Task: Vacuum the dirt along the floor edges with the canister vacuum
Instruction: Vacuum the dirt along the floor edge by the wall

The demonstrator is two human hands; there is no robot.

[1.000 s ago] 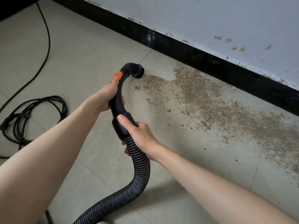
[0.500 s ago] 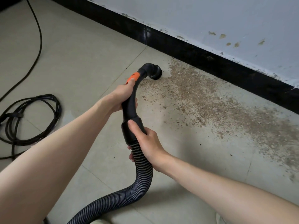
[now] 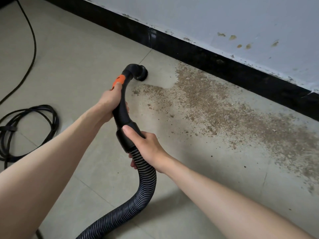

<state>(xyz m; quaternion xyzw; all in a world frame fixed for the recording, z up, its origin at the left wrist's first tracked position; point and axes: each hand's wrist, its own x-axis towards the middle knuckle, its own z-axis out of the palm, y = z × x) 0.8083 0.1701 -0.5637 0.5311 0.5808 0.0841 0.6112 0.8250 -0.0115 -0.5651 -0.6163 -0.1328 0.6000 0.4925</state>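
The left hand [image 3: 110, 104] has its fingers curled round the curved black handle [image 3: 121, 107] of the vacuum, its thumb [image 3: 117, 87] laid along the top and touching the orange slider [image 3: 119, 81]. Just behind it, toward the person, the right hand [image 3: 148, 147] grips the black cuff [image 3: 125, 138] where the handle meets the ribbed hose [image 3: 145, 183], thumb on top and fingers wrapped underneath. Beyond the left thumb the handle bends down into a round black nozzle [image 3: 140, 74], which sits on the tiled floor [image 3: 77, 54] just short of the brown dirt [image 3: 215, 104]. That dirt spreads away to the right of both hands in a broad band along the black skirting [image 3: 207, 57], beneath a pale wall [image 3: 224, 18] flecked with small brown marks. From the right hand the hose loops down and back past the forearms. Well to the left of the left arm lies a coiled black cable [image 3: 34, 126].
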